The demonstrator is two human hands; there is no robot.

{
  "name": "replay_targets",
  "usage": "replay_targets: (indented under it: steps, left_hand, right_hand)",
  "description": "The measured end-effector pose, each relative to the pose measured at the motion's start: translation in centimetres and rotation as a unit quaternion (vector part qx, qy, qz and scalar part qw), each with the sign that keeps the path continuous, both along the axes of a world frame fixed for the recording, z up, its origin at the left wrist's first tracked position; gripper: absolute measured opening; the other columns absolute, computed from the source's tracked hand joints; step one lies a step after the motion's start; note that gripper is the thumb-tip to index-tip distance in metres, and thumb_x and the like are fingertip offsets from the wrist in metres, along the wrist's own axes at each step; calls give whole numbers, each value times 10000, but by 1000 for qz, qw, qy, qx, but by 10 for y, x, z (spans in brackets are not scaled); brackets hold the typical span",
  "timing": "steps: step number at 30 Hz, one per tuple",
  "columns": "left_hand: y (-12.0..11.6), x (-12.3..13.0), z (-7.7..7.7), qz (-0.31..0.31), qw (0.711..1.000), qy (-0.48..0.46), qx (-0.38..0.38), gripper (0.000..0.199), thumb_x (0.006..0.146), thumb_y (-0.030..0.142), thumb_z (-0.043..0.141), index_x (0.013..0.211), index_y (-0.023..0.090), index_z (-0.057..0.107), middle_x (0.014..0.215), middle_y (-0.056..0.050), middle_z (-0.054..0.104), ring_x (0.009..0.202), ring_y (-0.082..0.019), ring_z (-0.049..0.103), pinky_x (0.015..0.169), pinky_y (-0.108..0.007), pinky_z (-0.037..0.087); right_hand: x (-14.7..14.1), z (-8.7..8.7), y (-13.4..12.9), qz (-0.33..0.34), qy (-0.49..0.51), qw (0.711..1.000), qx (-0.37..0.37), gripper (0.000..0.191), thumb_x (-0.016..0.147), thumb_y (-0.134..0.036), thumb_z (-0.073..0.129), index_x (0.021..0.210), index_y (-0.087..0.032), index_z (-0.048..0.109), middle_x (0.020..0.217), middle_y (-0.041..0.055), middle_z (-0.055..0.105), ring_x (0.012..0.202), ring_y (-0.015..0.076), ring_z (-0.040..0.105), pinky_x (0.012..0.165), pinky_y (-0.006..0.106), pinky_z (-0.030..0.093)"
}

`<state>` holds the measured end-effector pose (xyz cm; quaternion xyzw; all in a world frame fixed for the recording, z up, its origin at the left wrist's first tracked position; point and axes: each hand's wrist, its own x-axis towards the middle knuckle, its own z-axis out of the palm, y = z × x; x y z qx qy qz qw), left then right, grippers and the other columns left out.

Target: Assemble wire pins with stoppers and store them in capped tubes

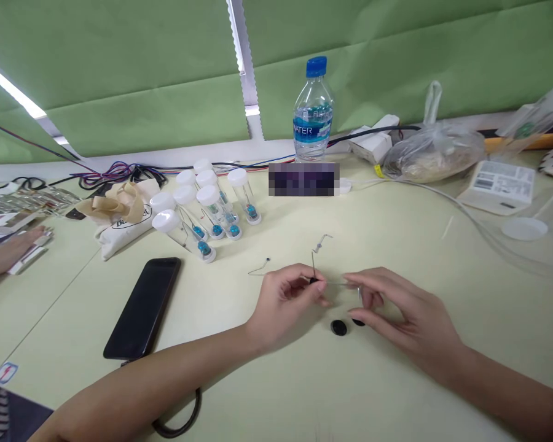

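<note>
Pinched in the fingers of my left hand (288,301) is a small black base, from which a thin bent metal wire (320,245) stands up. To its right, my right hand (400,313) has its thumb and forefinger spread apart. Another thin bent wire (360,296) shows between those fingers; I cannot make out whether they touch it. Under the right thumb lies a partly hidden black disc (358,322), beside a second black disc (338,327) on the table. A loose bent wire (258,270) with a small dark end lies behind my left hand.
Several white-capped clear tubes (245,193) holding blue pieces stand back left, near a cloth pouch (124,224). A phone (142,307) lies by my left forearm. Behind are a water bottle (313,116), cables and a plastic bag (435,150). Another person's hand (16,248) is far left.
</note>
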<state>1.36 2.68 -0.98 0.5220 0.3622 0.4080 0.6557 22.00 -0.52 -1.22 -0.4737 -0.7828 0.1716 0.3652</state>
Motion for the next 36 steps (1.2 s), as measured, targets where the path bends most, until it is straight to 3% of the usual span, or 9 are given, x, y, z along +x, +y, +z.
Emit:
replay_targets:
  steps: [2, 6, 16, 27, 36]
  left_hand:
    - [2, 0, 1, 19, 1000, -9, -13, 138, 813, 292, 670, 822, 154, 668, 807, -16, 631, 677, -118, 644, 709, -272, 544]
    - [2, -1, 2, 18, 1000, 1, -20, 136, 809, 286, 677, 804, 150, 672, 837, -16, 627, 683, -108, 654, 697, -241, 528]
    - [-1, 0, 2, 6, 1000, 19, -4, 150, 817, 294, 663, 806, 145, 665, 809, -27, 636, 699, -134, 663, 702, -262, 529]
    - [-2, 0, -2, 20, 999, 31, 20, 117, 797, 254, 688, 856, 153, 691, 787, -25, 660, 677, -134, 675, 689, -262, 534]
    - [-2, 0, -3, 20, 999, 32, 36, 101, 796, 238, 686, 851, 153, 692, 760, -29, 665, 664, -136, 669, 678, -269, 547]
  right_hand:
    - [0, 0, 0, -21, -20, 999, 23, 261, 894, -340, 591, 1145, -272, 613, 912, 31, 664, 597, 110, 611, 568, 231, 500]
    - [1, 2, -2, -40, -43, 998, 39, 195, 926, -300, 533, 1078, -301, 655, 852, -7, 693, 605, 108, 646, 533, 206, 488]
    - [4, -2, -4, -44, -17, 999, -18, 190, 929, -383, 519, 1005, -339, 688, 818, -22, 720, 566, 121, 653, 492, 218, 485]
    - [9, -3, -6, -20, 3, 1000, -20, 205, 938, -294, 513, 1054, -361, 669, 812, -58, 711, 551, 83, 626, 523, 194, 476]
    - [11, -4, -4, 2, 16, 1000, -9, 255, 953, -211, 470, 1076, -330, 659, 686, -46, 660, 503, 86, 580, 503, 203, 452]
